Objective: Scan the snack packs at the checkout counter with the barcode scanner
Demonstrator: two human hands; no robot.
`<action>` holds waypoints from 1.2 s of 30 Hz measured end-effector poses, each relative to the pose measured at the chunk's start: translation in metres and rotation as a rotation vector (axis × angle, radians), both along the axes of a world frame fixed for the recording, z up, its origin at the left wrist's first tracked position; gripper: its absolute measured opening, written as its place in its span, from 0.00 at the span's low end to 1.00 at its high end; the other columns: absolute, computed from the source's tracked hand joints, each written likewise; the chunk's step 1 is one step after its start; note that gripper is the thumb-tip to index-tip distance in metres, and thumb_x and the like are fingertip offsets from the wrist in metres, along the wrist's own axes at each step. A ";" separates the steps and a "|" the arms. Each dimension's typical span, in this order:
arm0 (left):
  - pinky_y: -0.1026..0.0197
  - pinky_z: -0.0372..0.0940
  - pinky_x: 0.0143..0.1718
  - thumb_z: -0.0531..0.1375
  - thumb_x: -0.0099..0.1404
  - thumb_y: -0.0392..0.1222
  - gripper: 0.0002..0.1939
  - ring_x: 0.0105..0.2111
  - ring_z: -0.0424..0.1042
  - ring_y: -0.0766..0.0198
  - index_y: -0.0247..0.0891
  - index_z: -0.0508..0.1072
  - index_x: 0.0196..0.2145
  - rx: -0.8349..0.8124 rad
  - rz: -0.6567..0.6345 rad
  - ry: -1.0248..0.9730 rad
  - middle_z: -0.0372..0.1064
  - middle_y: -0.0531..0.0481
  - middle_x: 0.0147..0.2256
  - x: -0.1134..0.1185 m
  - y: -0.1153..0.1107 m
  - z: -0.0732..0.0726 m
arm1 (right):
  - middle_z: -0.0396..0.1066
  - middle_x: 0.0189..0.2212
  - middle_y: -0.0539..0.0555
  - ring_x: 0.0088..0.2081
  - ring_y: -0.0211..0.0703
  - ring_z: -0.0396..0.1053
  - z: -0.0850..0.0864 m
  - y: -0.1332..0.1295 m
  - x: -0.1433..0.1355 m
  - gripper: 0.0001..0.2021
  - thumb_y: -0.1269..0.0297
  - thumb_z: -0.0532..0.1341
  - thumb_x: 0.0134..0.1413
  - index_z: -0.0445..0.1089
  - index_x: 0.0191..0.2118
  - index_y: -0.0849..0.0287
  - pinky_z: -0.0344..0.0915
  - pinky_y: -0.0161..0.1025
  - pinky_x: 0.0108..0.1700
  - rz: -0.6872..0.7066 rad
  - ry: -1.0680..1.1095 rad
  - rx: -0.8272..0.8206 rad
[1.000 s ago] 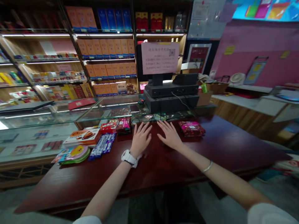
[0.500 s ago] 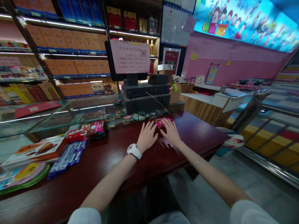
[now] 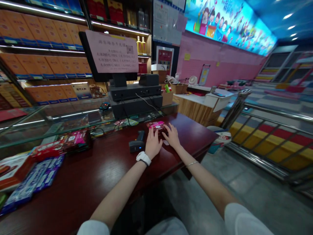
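A pink and dark red snack packet [image 3: 156, 125] lies on the dark red wooden table [image 3: 105, 192] in front of me. My left hand [image 3: 153, 143], with a white watch at the wrist, rests its stretched fingers on the packet's near left side. Fingers apart, my right hand [image 3: 172, 136] touches the packet's right side. Both hands partly cover it. A small pale piece [image 3: 165, 142] shows between the hands, too hidden to name. Just left of my left hand lies a black barcode scanner [image 3: 137, 143] with a blue light.
Several snack packets [image 3: 75, 141], blue-purple packs [image 3: 36, 179] and an orange box [image 3: 14, 168] lie at the left. Behind the table stand a glass counter [image 3: 56, 122] and a monitor bearing a pink paper [image 3: 113, 54]. A metal railing [image 3: 274, 130] runs at the right.
My view has turned right, so the surroundings sit further left. My left hand has shifted right over the table, closer to the packet. The barcode scanner, not visible before, now shows beside it.
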State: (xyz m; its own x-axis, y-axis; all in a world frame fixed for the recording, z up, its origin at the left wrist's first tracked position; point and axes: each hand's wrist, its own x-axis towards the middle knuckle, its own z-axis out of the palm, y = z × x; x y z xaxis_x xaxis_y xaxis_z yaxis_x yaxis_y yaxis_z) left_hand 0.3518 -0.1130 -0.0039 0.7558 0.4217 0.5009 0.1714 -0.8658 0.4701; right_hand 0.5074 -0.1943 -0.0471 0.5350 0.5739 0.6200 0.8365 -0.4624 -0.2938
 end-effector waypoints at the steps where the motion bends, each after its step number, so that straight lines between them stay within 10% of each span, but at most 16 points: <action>1: 0.40 0.48 0.67 0.57 0.63 0.37 0.30 0.69 0.41 0.43 0.28 0.58 0.61 0.004 0.052 0.004 0.43 0.28 0.67 0.006 -0.001 -0.002 | 0.53 0.66 0.64 0.66 0.60 0.53 -0.002 0.001 0.001 0.27 0.55 0.54 0.62 0.58 0.65 0.54 0.52 0.63 0.63 0.000 0.006 0.002; 12: 0.34 0.52 0.62 0.57 0.61 0.37 0.32 0.66 0.51 0.40 0.32 0.58 0.62 -0.043 0.246 -0.059 0.55 0.26 0.63 0.033 0.007 -0.030 | 0.55 0.66 0.64 0.66 0.59 0.53 -0.005 0.003 -0.001 0.27 0.57 0.54 0.63 0.55 0.66 0.51 0.54 0.63 0.62 0.011 0.067 -0.105; 26: 0.45 0.56 0.64 0.56 0.60 0.31 0.28 0.62 0.60 0.50 0.31 0.63 0.59 -0.184 0.105 -0.096 0.65 0.35 0.57 0.027 0.011 -0.017 | 0.64 0.61 0.58 0.65 0.55 0.57 -0.005 0.000 0.004 0.31 0.69 0.57 0.51 0.60 0.64 0.52 0.52 0.64 0.63 0.155 0.154 0.033; 36: 0.49 0.62 0.60 0.57 0.59 0.30 0.22 0.56 0.68 0.55 0.37 0.69 0.52 -0.300 0.050 -0.272 0.69 0.42 0.53 0.022 -0.003 0.008 | 0.75 0.51 0.56 0.56 0.53 0.69 0.012 -0.006 -0.005 0.18 0.61 0.54 0.58 0.73 0.51 0.51 0.50 0.65 0.63 0.086 0.253 0.372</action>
State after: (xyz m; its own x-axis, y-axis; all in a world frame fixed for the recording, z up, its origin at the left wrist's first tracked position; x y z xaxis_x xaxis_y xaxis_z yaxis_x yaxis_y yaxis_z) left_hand 0.3740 -0.1157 0.0038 0.5877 0.6124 0.5287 0.0441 -0.6768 0.7348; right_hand 0.5024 -0.1999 -0.0350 0.6566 0.3861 0.6479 0.7475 -0.2192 -0.6270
